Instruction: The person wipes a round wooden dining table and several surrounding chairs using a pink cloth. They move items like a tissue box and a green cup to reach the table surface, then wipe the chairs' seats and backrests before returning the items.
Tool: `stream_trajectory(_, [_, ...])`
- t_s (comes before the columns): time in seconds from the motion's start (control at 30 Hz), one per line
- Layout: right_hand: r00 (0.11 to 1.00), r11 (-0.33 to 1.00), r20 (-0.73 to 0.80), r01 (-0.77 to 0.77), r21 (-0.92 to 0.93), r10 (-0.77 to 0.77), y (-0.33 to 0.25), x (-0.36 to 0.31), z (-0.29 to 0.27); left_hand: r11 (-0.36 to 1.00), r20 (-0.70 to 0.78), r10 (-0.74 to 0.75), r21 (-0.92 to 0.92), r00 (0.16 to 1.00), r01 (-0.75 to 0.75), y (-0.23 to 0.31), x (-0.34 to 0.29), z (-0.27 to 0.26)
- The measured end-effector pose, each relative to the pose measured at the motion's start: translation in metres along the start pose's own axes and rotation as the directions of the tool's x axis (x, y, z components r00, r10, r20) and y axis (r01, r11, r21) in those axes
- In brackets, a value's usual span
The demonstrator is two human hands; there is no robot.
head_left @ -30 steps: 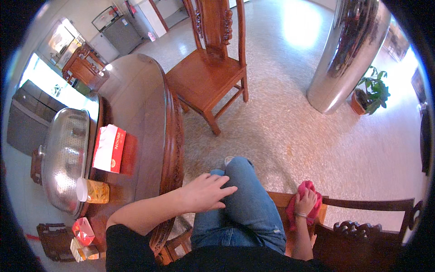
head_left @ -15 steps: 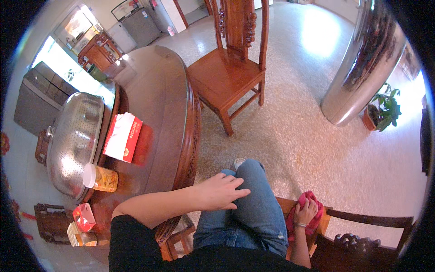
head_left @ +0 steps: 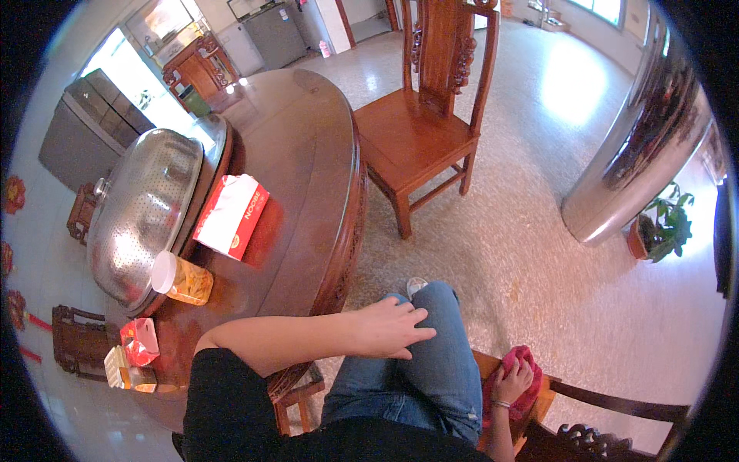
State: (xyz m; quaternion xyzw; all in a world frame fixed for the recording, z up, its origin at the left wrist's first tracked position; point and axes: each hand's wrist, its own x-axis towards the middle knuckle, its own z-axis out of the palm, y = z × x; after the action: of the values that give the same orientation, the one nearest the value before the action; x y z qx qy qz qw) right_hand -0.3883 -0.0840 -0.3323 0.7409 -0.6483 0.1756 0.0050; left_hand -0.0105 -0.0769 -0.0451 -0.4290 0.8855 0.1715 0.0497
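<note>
My left hand (head_left: 391,327) lies across my jeans (head_left: 431,369) near the knee, its fingers spread and nothing in them. Down at the right, my right hand (head_left: 513,382) is closed over a red cloth (head_left: 526,404), pressing it on the wooden chair seat (head_left: 543,402) beside my thigh. The cloth is bunched up, with folds showing around the fingers. Part of it is hidden under the palm.
On the round wooden table (head_left: 308,208) stand a red-and-white tissue box (head_left: 233,215), a jar (head_left: 185,279) of yellowish food and a large perforated metal cover (head_left: 146,215). A wooden chair (head_left: 416,142) stands ahead. Farther right are a shiny column (head_left: 631,146) and a potted plant (head_left: 668,223).
The view has turned slightly, so the table and chair sit farther right in it. My left hand stays on my leg, and my right hand keeps hold of the red cloth.
</note>
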Motion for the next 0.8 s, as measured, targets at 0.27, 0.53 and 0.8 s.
stream_trajectory(0.27, [0.986, 0.986, 0.047, 0.154, 0.065, -0.157, -0.027, -0.003, -0.006, 1.000, 0.008, -0.007, 0.002, 1.000, 0.007, -0.002, 0.001, 0.005])
stream_trajectory(0.53, [0.948, 0.988, 0.279, 0.142, 0.058, -0.152, -0.040, 0.028, -0.003, 0.999, -0.022, 0.003, -0.031, 1.000, -0.004, -0.001, 0.000, 0.004])
stream_trajectory(0.8, [0.824, 0.999, 0.564, -0.030, -0.045, 0.051, -0.061, 0.073, 0.012, 0.997, 0.183, -0.053, -0.051, 0.982, 0.063, 0.006, 0.003, -0.012])
